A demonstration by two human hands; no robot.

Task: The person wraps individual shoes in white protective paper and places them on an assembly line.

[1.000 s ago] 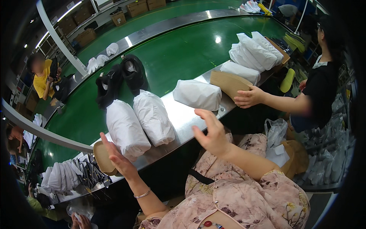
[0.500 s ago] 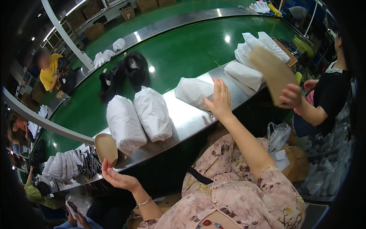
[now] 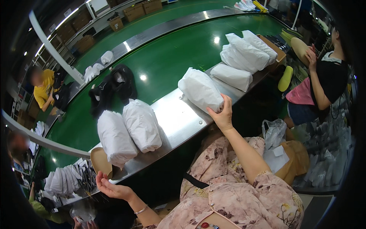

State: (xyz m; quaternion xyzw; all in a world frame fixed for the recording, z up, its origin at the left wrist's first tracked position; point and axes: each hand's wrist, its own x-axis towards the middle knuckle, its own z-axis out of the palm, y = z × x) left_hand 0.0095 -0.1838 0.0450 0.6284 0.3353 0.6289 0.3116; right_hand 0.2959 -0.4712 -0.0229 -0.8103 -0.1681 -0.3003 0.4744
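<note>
Touching white bag (image 3: 200, 89), right hand (image 3: 222, 114) fingers spread — left hand (image 3: 110, 187) (open, empty) well apart.

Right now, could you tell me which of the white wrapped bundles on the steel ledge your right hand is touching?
The right hand touches the lone bundle lying mid-ledge, apart from the side-by-side pair nearer the left hand.

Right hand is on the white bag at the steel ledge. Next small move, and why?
Probably close the fingers and draw the white paper bag nearer: the right hand only touches its near end, while the left hand is open, palm up, beside the tan insole.
</note>
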